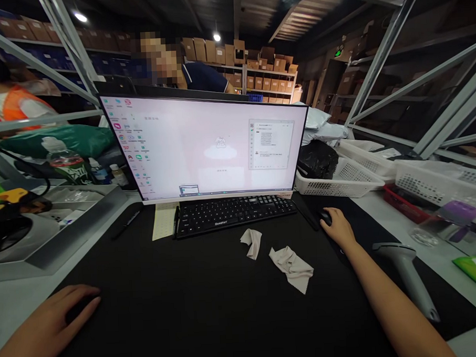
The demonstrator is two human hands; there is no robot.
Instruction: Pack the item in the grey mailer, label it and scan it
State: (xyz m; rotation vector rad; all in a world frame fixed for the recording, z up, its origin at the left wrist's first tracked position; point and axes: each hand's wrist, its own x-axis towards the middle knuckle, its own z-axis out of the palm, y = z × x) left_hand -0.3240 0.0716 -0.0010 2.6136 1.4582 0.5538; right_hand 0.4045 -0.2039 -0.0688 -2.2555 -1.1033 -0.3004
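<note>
My right hand (338, 228) is closed over a black computer mouse (325, 215) on the dark desk mat (180, 297). At the lower left my left hand (62, 315) rests on the mat, thumb and fingers apart, with nothing in it. A black keyboard (231, 214) lies between them, below a lit monitor (205, 148) showing a desktop with icons and a small window. Two crumpled grey cloths, a smaller cloth (252, 243) and a larger cloth (292, 268), lie in front of the keyboard.
Right of my forearm lies a barcode scanner (408, 276). White plastic baskets (341, 184) stand behind it. On the left are a grey tray (40, 255), a large drink bottle (66, 159) and smaller bottles. A person (204, 77) is behind the monitor; another, in an orange vest (16, 106), is far left.
</note>
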